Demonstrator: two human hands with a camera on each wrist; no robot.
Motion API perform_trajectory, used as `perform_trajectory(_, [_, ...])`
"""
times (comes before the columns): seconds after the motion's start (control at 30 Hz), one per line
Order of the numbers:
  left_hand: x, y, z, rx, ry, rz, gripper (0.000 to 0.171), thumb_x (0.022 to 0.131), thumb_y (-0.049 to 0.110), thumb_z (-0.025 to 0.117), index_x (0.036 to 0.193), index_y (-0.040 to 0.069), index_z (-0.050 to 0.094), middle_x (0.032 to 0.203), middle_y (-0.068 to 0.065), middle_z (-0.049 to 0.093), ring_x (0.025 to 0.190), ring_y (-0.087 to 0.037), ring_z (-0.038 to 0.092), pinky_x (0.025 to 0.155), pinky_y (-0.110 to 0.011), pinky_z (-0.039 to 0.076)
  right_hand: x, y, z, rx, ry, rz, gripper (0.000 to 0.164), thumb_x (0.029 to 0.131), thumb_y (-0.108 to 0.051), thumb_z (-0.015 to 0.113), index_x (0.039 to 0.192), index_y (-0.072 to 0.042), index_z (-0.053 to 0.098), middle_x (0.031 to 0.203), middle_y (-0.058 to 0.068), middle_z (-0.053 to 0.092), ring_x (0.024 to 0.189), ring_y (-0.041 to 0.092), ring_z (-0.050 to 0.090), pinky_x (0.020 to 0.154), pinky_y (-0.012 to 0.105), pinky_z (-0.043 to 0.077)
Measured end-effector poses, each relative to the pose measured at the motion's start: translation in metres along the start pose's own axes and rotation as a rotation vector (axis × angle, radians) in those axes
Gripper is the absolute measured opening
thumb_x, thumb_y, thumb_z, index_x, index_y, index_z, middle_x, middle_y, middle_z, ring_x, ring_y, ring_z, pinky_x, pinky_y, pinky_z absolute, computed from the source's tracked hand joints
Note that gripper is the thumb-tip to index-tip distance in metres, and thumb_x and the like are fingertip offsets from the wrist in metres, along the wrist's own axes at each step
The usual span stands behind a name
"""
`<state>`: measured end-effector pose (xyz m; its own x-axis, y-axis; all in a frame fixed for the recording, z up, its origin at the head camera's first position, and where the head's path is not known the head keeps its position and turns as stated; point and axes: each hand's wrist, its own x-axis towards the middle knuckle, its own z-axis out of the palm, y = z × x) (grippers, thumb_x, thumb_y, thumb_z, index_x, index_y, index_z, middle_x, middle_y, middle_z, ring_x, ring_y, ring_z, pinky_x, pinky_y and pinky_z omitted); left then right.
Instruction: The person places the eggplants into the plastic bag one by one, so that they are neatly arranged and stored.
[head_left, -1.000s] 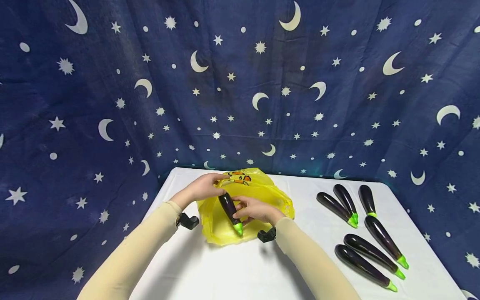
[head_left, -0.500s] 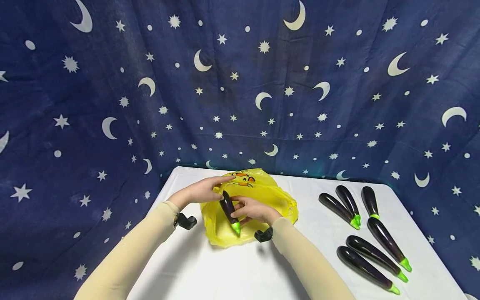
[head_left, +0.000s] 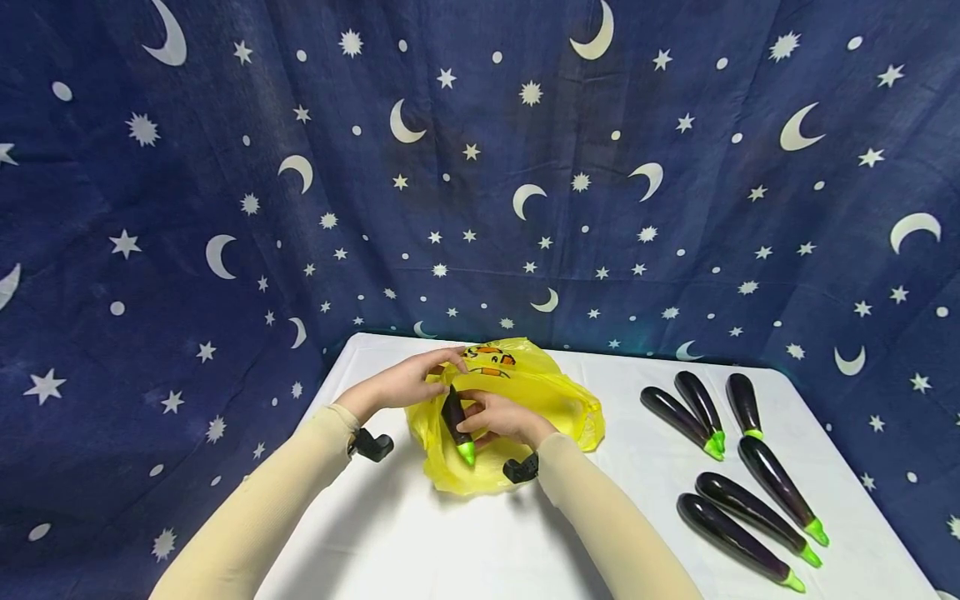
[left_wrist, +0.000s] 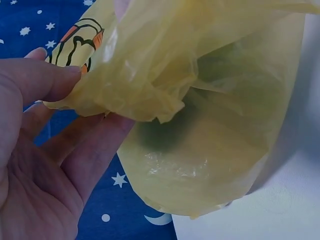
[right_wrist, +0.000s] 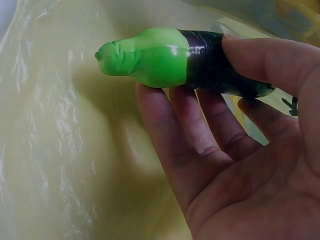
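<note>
In the head view, a yellow plastic bag (head_left: 577,400) with a printed cartoon face lies on its side on the table, its mouth toward me. My left hand (head_left: 405,382) is at the bag's left rim; in the left wrist view its thumb and fingers pinch the thin yellow film (left_wrist: 135,90). My right hand (head_left: 506,417) reaches into the mouth and holds an eggplant (head_left: 453,415) between thumb and fingers. Its bright green stem end (right_wrist: 160,57) points out of the bag, toward me. A dark shape shows dimly through the film in the left wrist view.
Several more eggplants (head_left: 776,479) lie on the right side of the white-covered table (head_left: 427,550), their green ends toward me. A dark blue cloth (head_left: 480,208) with moons and stars hangs behind the table.
My right hand has moved a little left with the eggplant, which sits slightly farther into the bag. My left hand stays at the rim. The head view has shifted slightly.
</note>
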<state>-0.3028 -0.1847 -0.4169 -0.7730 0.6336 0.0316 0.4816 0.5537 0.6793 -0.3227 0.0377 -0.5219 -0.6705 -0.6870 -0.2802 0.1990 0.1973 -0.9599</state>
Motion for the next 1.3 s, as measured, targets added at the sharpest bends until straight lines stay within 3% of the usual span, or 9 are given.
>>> perform_trajectory(0.23, [0.001, -0.003, -0.002, 0.034, -0.010, 0.018, 0.041, 0.098, -0.003, 0.054, 0.128, 0.018, 0.071, 0.159, -0.008, 0.043, 0.149, -0.025, 0.034, 0.121, -0.048, 0.026, 0.000, -0.001, -0.001, -0.008, 0.002, 0.017, 0.076, 0.092, -0.007, 0.070, 0.159, -0.009, 0.035, 0.120, 0.017, 0.062, 0.096, 0.027, 0.069, 0.084, 0.050, 0.059])
perform_trajectory(0.43, [0.002, -0.001, -0.001, 0.069, -0.008, 0.004, 0.050, 0.099, 0.000, 0.054, 0.148, 0.010, 0.056, 0.160, -0.007, 0.042, 0.148, -0.025, 0.035, 0.120, -0.047, 0.027, 0.000, -0.002, -0.001, -0.019, 0.003, 0.009, 0.077, 0.091, -0.006, 0.070, 0.159, -0.010, 0.034, 0.116, 0.016, 0.062, 0.090, 0.025, 0.068, 0.082, 0.048, 0.060])
perform_trajectory(0.63, [0.001, 0.002, -0.001, 0.021, -0.011, -0.016, 0.063, 0.095, 0.000, 0.058, 0.156, 0.010, 0.045, 0.160, -0.006, 0.041, 0.148, -0.025, 0.034, 0.120, -0.047, 0.027, 0.002, -0.002, -0.003, 0.009, 0.001, 0.005, 0.078, 0.091, -0.005, 0.071, 0.159, -0.010, 0.033, 0.116, 0.017, 0.064, 0.095, 0.027, 0.069, 0.084, 0.050, 0.059])
perform_trajectory(0.87, [0.001, 0.002, -0.001, -0.067, -0.057, -0.068, 0.075, 0.090, 0.000, 0.060, 0.159, 0.023, 0.040, 0.160, 0.006, 0.040, 0.146, -0.016, 0.035, 0.117, -0.042, 0.033, 0.006, -0.004, -0.002, -0.001, 0.011, 0.007, 0.077, 0.093, -0.005, 0.070, 0.160, -0.010, 0.033, 0.121, 0.017, 0.063, 0.099, 0.028, 0.068, 0.086, 0.050, 0.059])
perform_trajectory(1.0, [0.000, 0.001, -0.003, -0.114, -0.067, -0.092, 0.079, 0.088, 0.000, 0.060, 0.159, 0.028, 0.041, 0.158, 0.010, 0.043, 0.145, -0.017, 0.036, 0.116, -0.045, 0.034, 0.009, -0.005, -0.001, -0.009, 0.022, 0.009, 0.077, 0.093, -0.005, 0.069, 0.160, -0.010, 0.032, 0.121, 0.017, 0.062, 0.100, 0.028, 0.068, 0.086, 0.050, 0.058])
perform_trajectory(1.3, [-0.004, -0.003, 0.000, -0.128, -0.078, -0.097, 0.079, 0.089, -0.002, 0.059, 0.160, 0.027, 0.039, 0.160, 0.006, 0.041, 0.144, -0.017, 0.037, 0.118, -0.045, 0.031, 0.020, -0.005, 0.010, -0.051, 0.036, 0.026, 0.072, 0.091, -0.007, 0.072, 0.155, -0.006, 0.038, 0.119, 0.014, 0.066, 0.098, 0.028, 0.070, 0.085, 0.050, 0.059])
